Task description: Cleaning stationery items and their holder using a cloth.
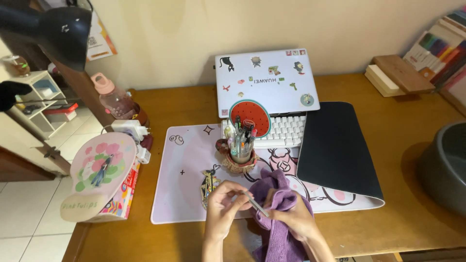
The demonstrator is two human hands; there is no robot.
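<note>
**Both hands on a pen and a purple cloth**

The left hand [222, 204] pinches one end of a slim grey pen [256, 204] between thumb and fingertips. The right hand [294, 219] is closed around a purple cloth [278, 204], which is bunched over the pen's other end and hangs down toward the near edge of the wooden desk [412, 213]. Both hands hover just above the front edge of a pale pink desk mat [179, 194].

Just beyond the left hand, a small charm [209, 182] lies flat on the mat. Behind it stands a pen cup [240, 155], packed with upright pens. A black mat [335, 145] lies over the right part of the pink one, its near corner curled up. Farther back sit a white keyboard [286, 131] and a closed white laptop [266, 80] covered in stickers, with a round watermelon coaster [250, 116] leaning against it. At the left edge of the desk are a flowered fan [99, 174], a white charger [128, 128] and a pink bottle [114, 97]. A grey basin [444, 165] sits at the far right.
</note>
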